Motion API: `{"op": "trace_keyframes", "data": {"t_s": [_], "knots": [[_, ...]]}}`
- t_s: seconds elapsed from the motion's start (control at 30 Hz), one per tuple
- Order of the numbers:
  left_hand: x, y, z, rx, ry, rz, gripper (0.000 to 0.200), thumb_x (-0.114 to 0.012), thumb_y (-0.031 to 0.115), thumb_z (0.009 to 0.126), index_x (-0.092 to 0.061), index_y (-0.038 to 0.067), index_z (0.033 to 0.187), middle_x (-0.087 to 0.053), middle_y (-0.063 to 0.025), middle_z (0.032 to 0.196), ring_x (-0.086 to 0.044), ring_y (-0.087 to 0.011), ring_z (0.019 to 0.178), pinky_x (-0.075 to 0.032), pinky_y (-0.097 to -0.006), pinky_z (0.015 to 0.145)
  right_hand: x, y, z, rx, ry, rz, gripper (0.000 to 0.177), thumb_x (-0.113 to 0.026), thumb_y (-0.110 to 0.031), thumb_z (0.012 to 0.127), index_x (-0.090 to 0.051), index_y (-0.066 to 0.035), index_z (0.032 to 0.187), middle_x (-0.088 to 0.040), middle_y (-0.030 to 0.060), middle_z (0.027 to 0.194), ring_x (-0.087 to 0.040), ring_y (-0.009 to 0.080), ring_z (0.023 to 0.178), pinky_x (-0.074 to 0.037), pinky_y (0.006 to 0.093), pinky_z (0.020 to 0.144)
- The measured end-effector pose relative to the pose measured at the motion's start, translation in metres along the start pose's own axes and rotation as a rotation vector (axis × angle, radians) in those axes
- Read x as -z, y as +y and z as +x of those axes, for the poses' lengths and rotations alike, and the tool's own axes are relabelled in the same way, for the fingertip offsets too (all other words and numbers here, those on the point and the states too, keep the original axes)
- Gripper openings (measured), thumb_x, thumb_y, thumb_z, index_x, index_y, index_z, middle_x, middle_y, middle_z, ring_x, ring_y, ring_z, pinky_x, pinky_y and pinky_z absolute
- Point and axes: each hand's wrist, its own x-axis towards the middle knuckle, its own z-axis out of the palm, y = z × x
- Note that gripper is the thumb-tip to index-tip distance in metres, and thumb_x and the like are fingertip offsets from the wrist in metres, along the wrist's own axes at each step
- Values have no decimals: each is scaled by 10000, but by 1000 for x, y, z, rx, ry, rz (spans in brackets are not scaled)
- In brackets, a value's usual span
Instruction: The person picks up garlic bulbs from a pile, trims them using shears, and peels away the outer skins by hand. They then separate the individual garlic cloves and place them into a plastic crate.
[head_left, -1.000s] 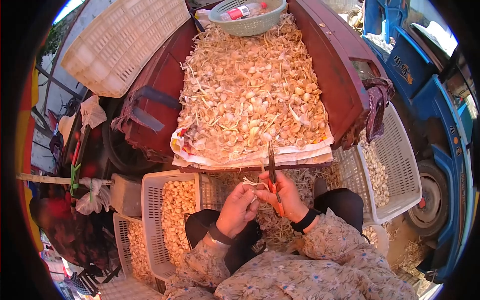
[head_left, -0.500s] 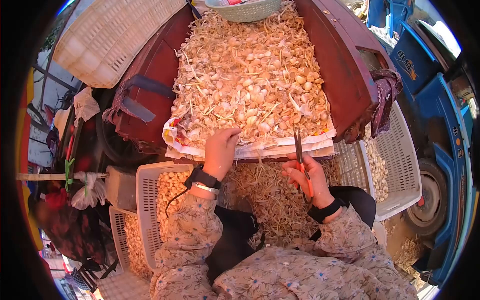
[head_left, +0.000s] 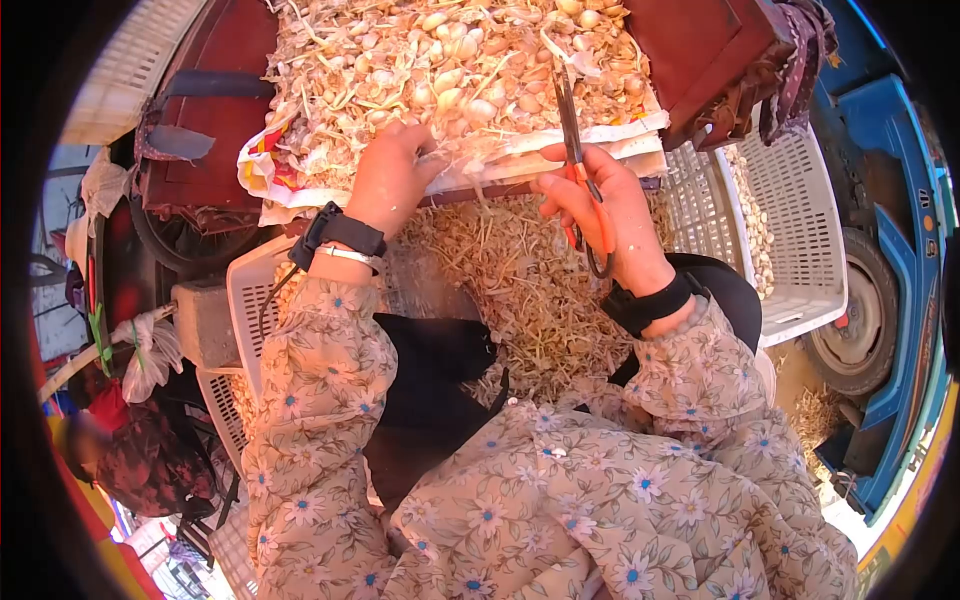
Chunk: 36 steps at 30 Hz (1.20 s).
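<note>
My right hand grips scissors with orange-red handles. Their blades point up and away, over the near edge of the heap, and look nearly closed. My left hand is at the near edge of the garlic heap, its fingers curled in; whatever they hold, if anything, is hidden. The heap is loose garlic bulbs or cloves mixed with dry stalks and skins. It lies on a white sheet whose edge hangs toward me.
Dry trimmings lie below, between my knees. White plastic crates stand on the left and right, with garlic in them. Dark red panels flank the heap. A blue vehicle stands at the right.
The view has tilted down and shifted, so the heap sits higher in it. My left hand has turned its fingers toward the heap. The scissors stay in my right hand.
</note>
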Motion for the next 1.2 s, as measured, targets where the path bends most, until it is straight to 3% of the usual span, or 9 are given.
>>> {"op": "trace_keyframes", "data": {"t_s": [0.13,0.27,0.37,0.47,0.5,0.57,0.83,1.17,1.2], "knots": [[11,-14,-11,39,107,-24,160,-659,102,676,-608,37,814,-536,-138,753,-537,-309,715,-433,-370,639,-3,-4,1,-30,6,0,307,-611,-160,798,-512,-21,1053,-594,20,733,-511,49,554,-371,178,441],[33,-15,-24,168,230,-93,207,-616,54,737,-633,53,943,-560,-136,772,-553,-267,682,-445,-328,631,-3,-3,2,4,-25,-13,309,-607,-170,804,-510,-25,1060,-594,20,758,-524,51,585,-371,175,446],[34,40,-47,170,326,-542,267,-509,37,857,-563,49,1118,-520,1,772,-451,-42,563,-388,-180,516,-3,-2,-3,33,-17,-10,321,-607,-179,810,-505,-23,1071,-607,33,801,-544,58,626,-389,173,472],[-19,54,-77,239,-92,-756,219,-527,51,855,-573,41,1069,-567,-5,775,-449,-33,524,-397,-178,478,-2,-10,-13,10,-25,64,330,-603,-191,817,-500,-22,1082,-614,57,832,-550,66,640,-399,174,491],[-45,50,-85,291,-358,-745,201,-559,88,845,-579,37,1038,-566,0,704,-484,-54,525,-418,-206,475,-1,-12,-15,5,-30,75,333,-603,-193,818,-499,-22,1084,-614,61,836,-550,67,644,-400,175,493],[-123,11,-105,424,-717,-469,263,-627,233,769,-627,63,971,-638,-128,829,-606,-229,740,-469,-335,688,-1,-15,-17,-2,-41,104,339,-604,-198,818,-497,-24,1088,-612,68,844,-549,70,650,-402,176,499],[-291,-85,-141,776,-662,130,485,-473,451,792,-640,20,940,-620,-194,915,-589,-320,889,-452,-394,810,16,-22,-21,-82,-9,210,361,-604,-194,817,-491,-29,1118,-603,94,872,-551,94,675,-429,206,560],[-298,-67,-129,1325,-593,-290,565,-449,500,796,-641,-18,916,-607,-227,956,-576,-352,910,-435,-437,792,12,-27,-23,-191,30,292,372,-617,-120,796,-479,-23,1128,-604,100,883,-556,104,660,-448,222,586],[-315,-80,-134,1242,-595,-248,495,-476,444,798,-632,-10,919,-608,-227,903,-578,-342,878,-433,-424,765,12,-24,-23,-166,12,273,351,-610,-106,804,-483,-26,1121,-605,96,881,-560,103,661,-449,222,584]]}}
